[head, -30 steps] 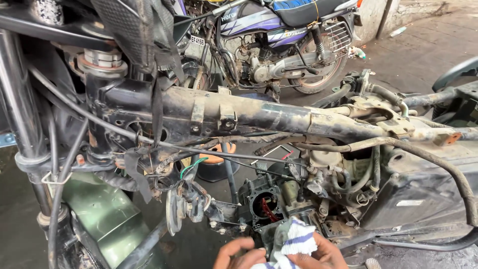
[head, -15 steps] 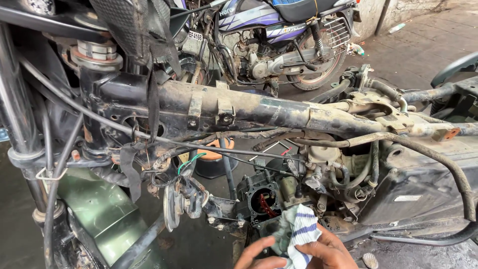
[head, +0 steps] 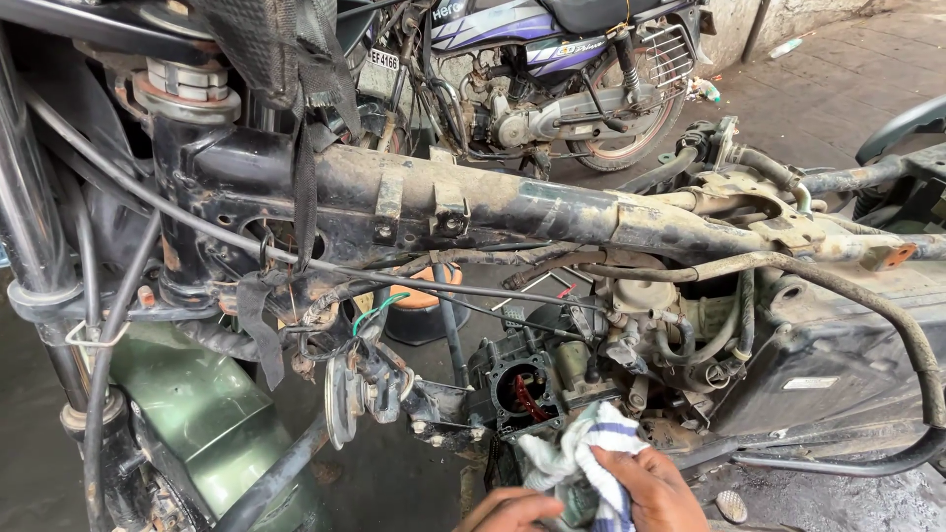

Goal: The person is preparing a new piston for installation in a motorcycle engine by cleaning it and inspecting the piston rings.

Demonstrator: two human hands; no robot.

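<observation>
A: Where is the white cloth with blue stripes (head: pixel 581 458)?

B: At the near edge, just under the dark square engine opening (head: pixel 519 389) of the stripped motorcycle frame (head: pixel 473 212); the right hand (head: pixel 645 488) grasps it from the right; the opening lies just far and left.

A: And the left hand (head: pixel 507 510)?

B: Cut off by the near edge; it touches the cloth, but its grip I cannot tell.

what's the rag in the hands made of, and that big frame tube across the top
The rag, held by the right hand: soft woven cloth, white with blue stripes, going by its folds and limp drape. The frame tube: likely painted steel, black and matte, with worn patches, grime and rusty-looking spots.
</observation>
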